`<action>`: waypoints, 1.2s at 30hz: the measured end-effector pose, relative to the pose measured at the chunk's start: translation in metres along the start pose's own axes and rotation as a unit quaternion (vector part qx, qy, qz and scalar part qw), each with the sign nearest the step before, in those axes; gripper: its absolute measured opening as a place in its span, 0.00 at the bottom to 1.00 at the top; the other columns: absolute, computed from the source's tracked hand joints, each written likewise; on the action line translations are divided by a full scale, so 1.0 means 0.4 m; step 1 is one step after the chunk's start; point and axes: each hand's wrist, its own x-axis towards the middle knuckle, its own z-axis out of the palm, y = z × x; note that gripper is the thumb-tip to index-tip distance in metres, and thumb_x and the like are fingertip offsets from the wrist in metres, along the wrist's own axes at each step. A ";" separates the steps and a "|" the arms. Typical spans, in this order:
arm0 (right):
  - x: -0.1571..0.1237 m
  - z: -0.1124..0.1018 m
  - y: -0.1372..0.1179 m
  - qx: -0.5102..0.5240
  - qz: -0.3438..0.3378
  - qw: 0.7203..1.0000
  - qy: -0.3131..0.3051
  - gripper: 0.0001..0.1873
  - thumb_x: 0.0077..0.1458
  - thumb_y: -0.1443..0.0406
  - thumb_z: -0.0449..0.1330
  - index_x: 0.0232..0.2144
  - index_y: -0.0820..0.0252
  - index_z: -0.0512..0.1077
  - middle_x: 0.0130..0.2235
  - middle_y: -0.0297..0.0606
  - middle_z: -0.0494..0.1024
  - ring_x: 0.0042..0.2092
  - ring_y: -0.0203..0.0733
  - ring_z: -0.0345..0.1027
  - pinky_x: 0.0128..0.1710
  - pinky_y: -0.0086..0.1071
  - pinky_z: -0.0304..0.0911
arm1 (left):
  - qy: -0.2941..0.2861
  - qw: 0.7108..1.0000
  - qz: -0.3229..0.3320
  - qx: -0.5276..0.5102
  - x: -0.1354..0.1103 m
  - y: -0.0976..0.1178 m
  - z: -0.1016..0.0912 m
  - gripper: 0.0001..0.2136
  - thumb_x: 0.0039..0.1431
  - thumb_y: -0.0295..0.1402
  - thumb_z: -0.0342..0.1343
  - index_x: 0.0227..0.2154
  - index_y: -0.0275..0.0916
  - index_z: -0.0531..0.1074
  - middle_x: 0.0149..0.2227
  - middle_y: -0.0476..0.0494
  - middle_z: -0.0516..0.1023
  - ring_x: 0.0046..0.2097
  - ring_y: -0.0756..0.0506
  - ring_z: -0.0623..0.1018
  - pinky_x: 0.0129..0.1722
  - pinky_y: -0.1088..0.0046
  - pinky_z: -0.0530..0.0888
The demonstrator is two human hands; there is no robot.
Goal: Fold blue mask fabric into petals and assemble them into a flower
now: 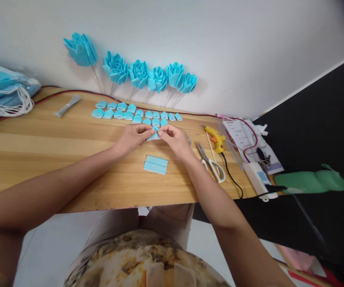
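Between my two hands is a small folded blue fabric piece [154, 136], white along its lower edge. My left hand [134, 137] pinches its left side, and my right hand [173, 137] pinches the right side with thumb and fingers. Just beyond my fingers, two rows of folded blue petals [127, 116] lie on the wooden table. Nearer to me, a flat blue rectangle of fabric [156, 164] with a crease across it rests on the wood. Part of a roll or ring [189, 140] shows behind my right hand, mostly hidden.
Several blue fabric flowers [138, 73] on sticks lean against the wall. Scissors [210, 162], a thin stick [213, 152] and a yellow glue gun [216, 139] lie at right, near a power strip [258, 179] and green bottle [311, 181]. At left are wires [68, 105] and bagged masks [2, 91].
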 end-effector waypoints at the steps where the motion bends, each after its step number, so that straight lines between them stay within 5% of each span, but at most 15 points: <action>1: 0.000 0.001 -0.001 -0.003 0.000 1.000 0.000 0.15 0.50 0.53 0.65 0.29 0.58 0.72 0.27 0.29 0.69 0.30 0.33 0.60 0.34 0.30 0.57 | 0.003 1.000 -0.002 0.000 0.000 -0.001 0.001 0.13 0.49 0.44 0.65 0.30 0.38 0.76 0.24 0.52 0.73 0.23 0.54 0.64 0.23 0.77 0.62; 18: -0.013 0.005 -0.013 -0.032 -0.010 0.998 -0.052 0.15 0.53 0.52 0.64 0.31 0.57 0.73 0.31 0.30 0.72 0.33 0.35 0.61 0.35 0.29 0.57 | -0.005 0.998 0.027 -0.050 0.010 -0.013 0.001 0.08 0.51 0.37 0.62 0.28 0.38 0.73 0.26 0.52 0.73 0.26 0.53 0.67 0.27 0.78 0.66; 27: -0.002 0.001 0.006 0.004 -0.011 1.000 0.013 0.14 0.53 0.54 0.62 0.27 0.57 0.67 0.28 0.29 0.68 0.31 0.35 0.60 0.35 0.30 0.57 | -0.027 0.996 -0.007 -0.084 0.002 -0.006 -0.001 0.08 0.53 0.36 0.61 0.28 0.38 0.70 0.24 0.51 0.73 0.25 0.52 0.70 0.28 0.76 0.68; 36: -0.006 0.004 -0.006 0.003 -0.011 1.000 0.005 0.15 0.52 0.54 0.63 0.26 0.57 0.66 0.27 0.29 0.65 0.30 0.34 0.58 0.33 0.30 0.55 | -0.018 0.999 -0.006 -0.041 0.003 -0.008 -0.004 0.12 0.53 0.42 0.61 0.25 0.38 0.73 0.23 0.49 0.74 0.25 0.52 0.68 0.27 0.76 0.66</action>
